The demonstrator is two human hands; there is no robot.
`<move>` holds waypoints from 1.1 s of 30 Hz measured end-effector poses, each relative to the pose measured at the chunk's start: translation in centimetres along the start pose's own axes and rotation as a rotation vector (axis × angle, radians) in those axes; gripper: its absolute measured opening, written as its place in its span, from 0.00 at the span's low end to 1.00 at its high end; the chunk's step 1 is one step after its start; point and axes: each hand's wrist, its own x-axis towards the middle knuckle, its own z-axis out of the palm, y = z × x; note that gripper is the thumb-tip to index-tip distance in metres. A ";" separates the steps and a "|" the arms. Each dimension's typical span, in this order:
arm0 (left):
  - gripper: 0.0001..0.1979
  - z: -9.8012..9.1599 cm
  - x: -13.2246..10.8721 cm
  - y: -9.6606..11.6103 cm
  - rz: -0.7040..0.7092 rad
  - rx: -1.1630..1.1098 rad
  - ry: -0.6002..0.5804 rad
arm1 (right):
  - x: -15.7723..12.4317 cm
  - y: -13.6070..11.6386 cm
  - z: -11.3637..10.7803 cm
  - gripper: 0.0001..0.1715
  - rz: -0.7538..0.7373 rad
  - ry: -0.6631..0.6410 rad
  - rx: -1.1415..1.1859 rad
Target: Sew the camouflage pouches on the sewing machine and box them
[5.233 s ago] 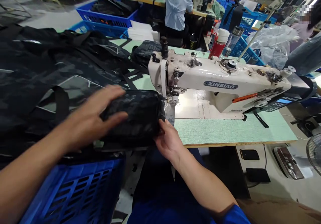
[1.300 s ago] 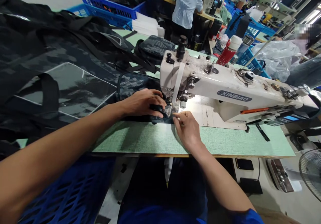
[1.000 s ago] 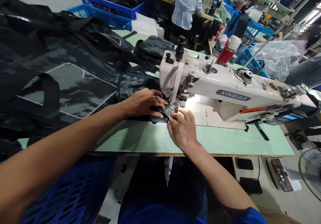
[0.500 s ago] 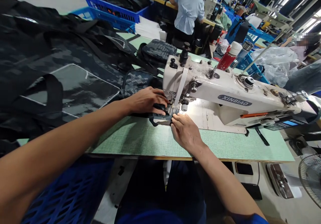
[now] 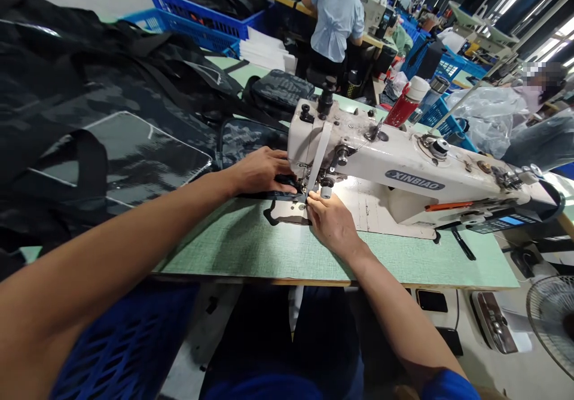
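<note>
A white sewing machine [image 5: 381, 161] stands on the green table, its lamp lighting the needle area. Dark camouflage fabric [image 5: 249, 140] lies left of the needle and runs under the machine head. On that fabric rests my left hand [image 5: 264, 171], fingers spread, fingertips close to the presser foot. My right hand [image 5: 332, 220] is on the near side of the needle, its fingers together at the fabric's edge; a pinch there is too small to make out. A white tape [image 5: 319, 158] hangs down the front of the machine head.
A large dark bag piece [image 5: 147, 143] covers the table's left part. Behind are a small dark pouch [image 5: 281, 89], a red bottle [image 5: 403, 106], blue crates [image 5: 215, 20] and a seated person [image 5: 337, 20]. A black tool [image 5: 463, 244] lies right, near the machine base.
The fabric under my hands has shifted away from the table's front edge, baring more of the metal plate. My left hand has flattened slightly, and my right hand has moved slightly up toward the needle.
</note>
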 end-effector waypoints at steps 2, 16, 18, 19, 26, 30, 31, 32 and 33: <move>0.19 0.0 -0.1 0.2 -0.016 -0.014 0.003 | 0.0 0.1 0.1 0.20 -0.008 0.006 -0.003; 0.18 -0.2 -0.2 1.1 -0.074 -0.037 0.047 | 0.1 1.4 1.4 0.21 0.020 0.047 -0.036; 0.18 -0.1 -0.3 1.1 -0.075 -0.038 0.064 | 0.1 1.5 1.6 0.22 0.019 0.048 -0.028; 0.18 -0.1 -0.3 1.2 -0.076 -0.033 0.072 | 0.1 1.6 1.6 0.22 0.016 0.049 -0.024; 0.16 -0.1 -1.7 5.0 -0.185 0.153 0.093 | 0.0 1.7 1.9 0.23 0.022 0.048 -0.027; 0.22 -0.1 -2.6 8.9 -0.335 0.225 0.133 | -0.2 1.5 1.6 0.22 -0.019 0.086 -0.007; 0.24 -0.1 -2.7 9.4 -0.357 0.231 0.141 | -0.3 1.4 1.6 0.22 -0.049 0.094 0.006; 0.25 -0.1 -2.8 9.7 -0.370 0.237 0.143 | -0.4 1.3 1.6 0.22 -0.085 0.097 0.022; 0.26 -0.1 -2.7 9.6 -0.365 0.240 0.134 | -0.5 1.2 1.5 0.22 -0.123 0.095 0.038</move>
